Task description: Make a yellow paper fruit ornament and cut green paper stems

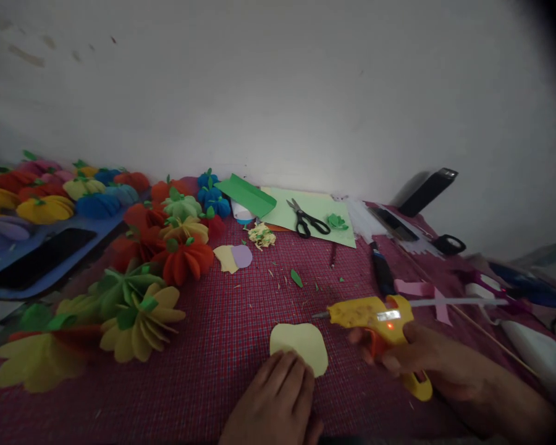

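A pale yellow paper cutout (306, 346) with rounded corners lies on the checked cloth in front of me. My left hand (278, 395) holds it down, its bent fingers close together on the paper's near edge. To the right, my right hand (426, 358) is wrapped round the handle of a yellow glue gun (366, 312). A finger is at the orange trigger, and a small light glows on the body. The nozzle points left, just above and beside the cutout's far right edge. A translucent glue stick (458, 302) sticks out from the back of the gun.
Several colourful paper pumpkins (185, 259) crowd the left side, near a black phone (41, 256). Scissors (306, 219) rest on pale green paper (273, 213) at the back. A cutter (382, 272), pink strips (414, 288) and a tape roll (449, 245) lie right. The wall borders the far side.
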Action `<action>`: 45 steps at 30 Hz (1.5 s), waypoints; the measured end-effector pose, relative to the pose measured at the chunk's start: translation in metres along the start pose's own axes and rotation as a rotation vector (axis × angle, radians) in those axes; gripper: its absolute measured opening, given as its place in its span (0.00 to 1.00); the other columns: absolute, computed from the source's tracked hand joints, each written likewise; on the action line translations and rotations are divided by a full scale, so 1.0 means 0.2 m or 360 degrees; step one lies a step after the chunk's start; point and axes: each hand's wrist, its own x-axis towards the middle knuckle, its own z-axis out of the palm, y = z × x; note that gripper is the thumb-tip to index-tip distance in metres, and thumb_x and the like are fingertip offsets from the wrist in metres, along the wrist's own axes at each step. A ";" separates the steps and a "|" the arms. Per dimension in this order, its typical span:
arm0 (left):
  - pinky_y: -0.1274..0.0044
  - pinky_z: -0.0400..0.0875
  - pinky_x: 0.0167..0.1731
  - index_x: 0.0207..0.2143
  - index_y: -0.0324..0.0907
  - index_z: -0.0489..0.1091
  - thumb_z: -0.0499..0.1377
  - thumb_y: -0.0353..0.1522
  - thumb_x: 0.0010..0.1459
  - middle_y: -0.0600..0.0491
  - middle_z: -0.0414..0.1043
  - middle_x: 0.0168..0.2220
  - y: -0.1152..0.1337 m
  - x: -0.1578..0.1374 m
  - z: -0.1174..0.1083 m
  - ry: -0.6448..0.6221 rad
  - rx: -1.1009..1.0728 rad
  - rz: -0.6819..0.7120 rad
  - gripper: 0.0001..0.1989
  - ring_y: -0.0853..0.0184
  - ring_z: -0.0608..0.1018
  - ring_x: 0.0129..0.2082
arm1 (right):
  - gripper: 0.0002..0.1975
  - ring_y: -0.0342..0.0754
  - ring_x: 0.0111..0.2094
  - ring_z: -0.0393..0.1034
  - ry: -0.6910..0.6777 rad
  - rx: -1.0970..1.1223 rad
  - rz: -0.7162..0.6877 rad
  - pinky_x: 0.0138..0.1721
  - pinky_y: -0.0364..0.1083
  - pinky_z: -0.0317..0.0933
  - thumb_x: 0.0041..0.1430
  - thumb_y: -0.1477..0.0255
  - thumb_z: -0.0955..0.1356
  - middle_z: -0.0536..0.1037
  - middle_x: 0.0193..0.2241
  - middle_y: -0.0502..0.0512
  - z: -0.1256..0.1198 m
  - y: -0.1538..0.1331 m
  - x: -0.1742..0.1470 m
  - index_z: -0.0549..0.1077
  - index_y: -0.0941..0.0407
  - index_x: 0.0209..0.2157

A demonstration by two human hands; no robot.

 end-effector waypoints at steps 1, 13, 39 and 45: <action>0.74 0.65 0.47 0.47 0.37 0.67 0.49 0.41 0.61 0.49 0.72 0.46 0.00 0.00 0.00 -0.0002 -0.0007 -0.0001 0.20 0.64 0.71 0.47 | 0.18 0.46 0.31 0.64 -0.0040 0.0013 0.0020 0.31 0.42 0.58 0.41 0.65 0.71 0.74 0.32 0.52 0.00 -0.01 0.00 0.75 0.53 0.38; 0.74 0.63 0.48 0.48 0.36 0.66 0.48 0.41 0.61 0.48 0.71 0.46 0.00 -0.01 0.01 -0.0014 -0.0086 -0.0030 0.21 0.64 0.70 0.47 | 0.17 0.41 0.24 0.64 -0.0070 -0.0619 -0.0006 0.22 0.39 0.57 0.53 0.60 0.67 0.72 0.26 0.50 0.09 -0.09 0.07 0.70 0.55 0.41; 0.73 0.64 0.48 0.48 0.35 0.66 0.46 0.40 0.62 0.47 0.71 0.47 0.01 0.00 -0.01 -0.0077 -0.0125 -0.0059 0.21 0.62 0.70 0.48 | 0.17 0.42 0.22 0.62 -0.0080 -0.1010 -0.0127 0.22 0.40 0.55 0.57 0.55 0.62 0.70 0.21 0.48 0.12 -0.11 0.13 0.71 0.55 0.33; 0.72 0.63 0.49 0.49 0.35 0.65 0.46 0.41 0.62 0.47 0.70 0.48 0.01 -0.01 0.00 -0.0110 -0.0127 -0.0051 0.21 0.62 0.70 0.49 | 0.17 0.43 0.23 0.64 -0.0061 -0.1047 -0.0149 0.23 0.41 0.57 0.56 0.55 0.63 0.71 0.21 0.47 0.12 -0.10 0.14 0.71 0.54 0.31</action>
